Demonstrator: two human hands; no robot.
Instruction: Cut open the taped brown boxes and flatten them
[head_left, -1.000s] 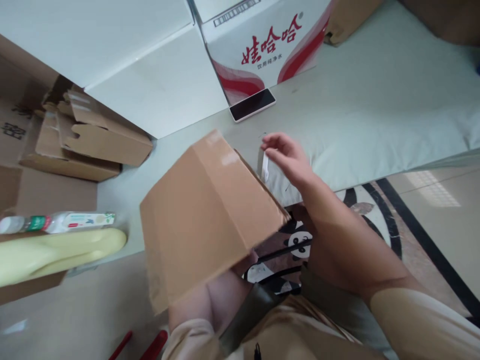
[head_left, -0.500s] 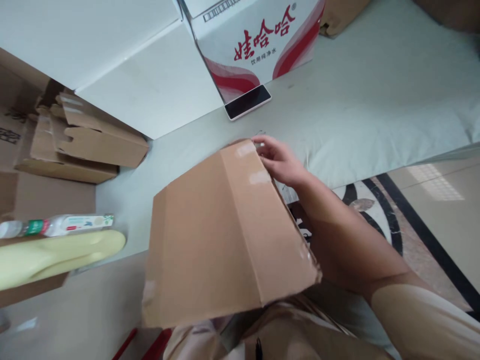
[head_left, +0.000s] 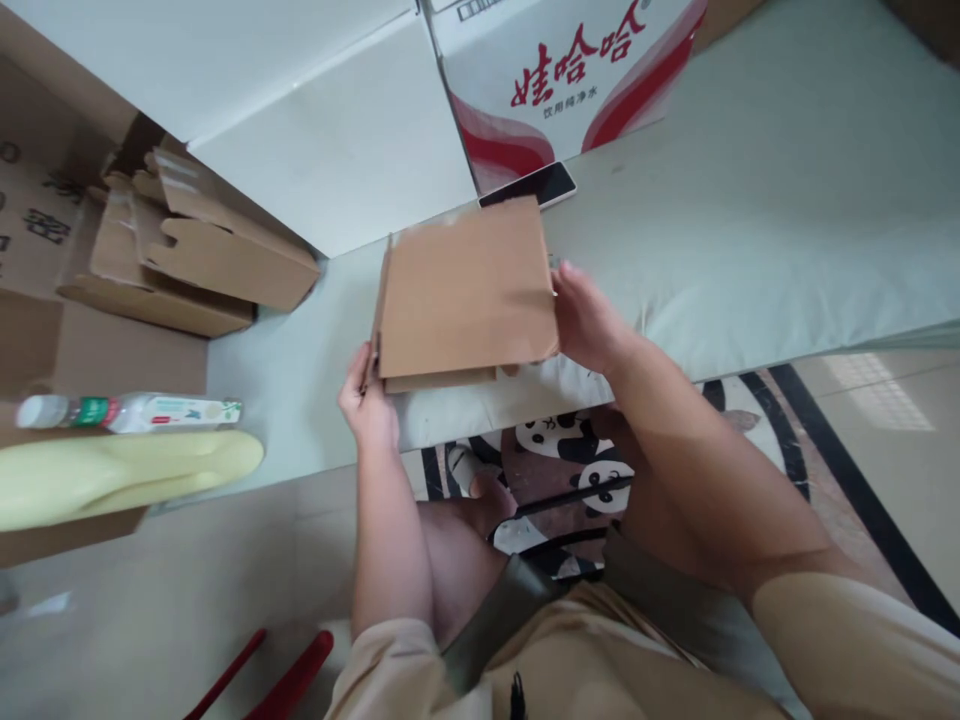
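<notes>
A brown cardboard box [head_left: 465, 290], its flat side facing me, is held up over the cloth-covered table. My left hand [head_left: 369, 400] grips its lower left corner, with the thumb at the edge and some fingers hidden behind. At the right edge is my right hand [head_left: 591, 315], slightly blurred, curled against the cardboard with fingertips partly out of sight. A loose flap shows beneath the box's lower edge. Just behind its top edge lies a phone [head_left: 551, 185] with a dark screen, partly covered by the box.
A white carton [head_left: 570, 90] with red print stands at the back. Folded cardboard boxes [head_left: 225, 250] are stacked at the left. Nearer are a plastic bottle [head_left: 131, 411] and a pale yellow object [head_left: 135, 475]. The table [head_left: 750, 220] has a pale green cloth.
The box has moved away from me, toward the phone, and turned so it looks smaller. My left hand, hidden before, now shows at its left corner. The view has shifted slightly.
</notes>
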